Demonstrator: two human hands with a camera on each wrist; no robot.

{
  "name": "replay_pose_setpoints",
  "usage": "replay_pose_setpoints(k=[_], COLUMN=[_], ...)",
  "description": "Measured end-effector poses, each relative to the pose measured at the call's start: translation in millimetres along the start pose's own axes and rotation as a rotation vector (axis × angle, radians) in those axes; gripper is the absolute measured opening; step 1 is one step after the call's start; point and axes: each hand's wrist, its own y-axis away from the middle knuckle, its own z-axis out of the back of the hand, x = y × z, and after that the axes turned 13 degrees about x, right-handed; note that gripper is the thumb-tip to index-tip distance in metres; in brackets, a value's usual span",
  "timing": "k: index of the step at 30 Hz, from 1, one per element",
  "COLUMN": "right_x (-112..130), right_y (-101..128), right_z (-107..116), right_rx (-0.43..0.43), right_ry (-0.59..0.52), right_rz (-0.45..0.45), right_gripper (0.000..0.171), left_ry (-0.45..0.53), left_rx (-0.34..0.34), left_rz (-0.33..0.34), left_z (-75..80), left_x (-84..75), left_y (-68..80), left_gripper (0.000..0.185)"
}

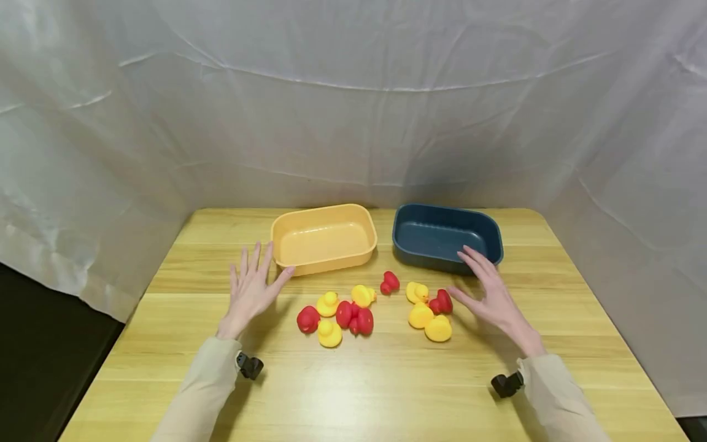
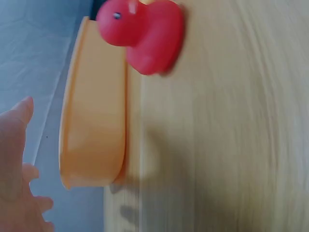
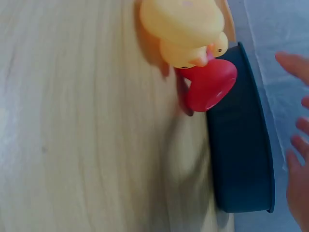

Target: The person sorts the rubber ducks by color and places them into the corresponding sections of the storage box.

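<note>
Several small rubber ducks, yellow (image 1: pixel 328 303) and red (image 1: pixel 308 319), lie scattered mid-table. Behind them stand an empty yellow tray (image 1: pixel 323 213) and an empty dark blue tray (image 1: pixel 447 213). My left hand (image 1: pixel 253 286) hovers flat with spread fingers left of the ducks, its fingertips near the yellow tray's front corner. My right hand (image 1: pixel 486 291) hovers flat on the right, next to a red duck (image 1: pixel 442 302) and in front of the blue tray. Neither hand holds anything. The left wrist view shows a red duck (image 2: pixel 145 34) by the yellow tray (image 2: pixel 94 116); the right wrist view shows a yellow duck (image 3: pixel 186 31) and a red duck (image 3: pixel 210 84) by the blue tray (image 3: pixel 241 145).
The wooden table (image 1: pixel 386 387) has bare surface in front of the ducks and at both sides. A white cloth backdrop (image 1: pixel 353 104) hangs behind and around the table. The floor to the left (image 1: pixel 38 344) is dark.
</note>
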Motion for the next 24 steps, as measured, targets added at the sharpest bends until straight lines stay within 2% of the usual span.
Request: replay_pose_setpoints(k=[4,6,10,16,24], right_x=[3.5,3.9,3.2,-2.8,-12.7], right_y=[-0.4,-0.9,-0.3,1.2,1.3], right_z=[0.5,0.3,-0.6,-2.4,-8.0], right_rx=[0.011,0.048,0.15,0.271,0.442], right_ry=[-0.193,-0.298,-0.484,-0.523,-0.584], right_rz=[0.091,0.116,0.086,0.046,0.016], right_gripper=[0.074,0.07,0.063,0.059,0.055], left_ry=[0.138,0.218,0.389,0.545,0.588], left_rx=[0.032,0.04,0.078,0.095,0.055], left_rz=[0.001,-0.004,0.007,0.03,-0.002], left_z=[2.7,3.0,2.5,1.4,-2.7], left_x=[2.6,5.0,8.4,8.2,9.6], left_y=[-0.8,-1.2,-2.2,-5.4,-11.4], left_gripper=[0.08,0.082,0.087,0.093,0.08])
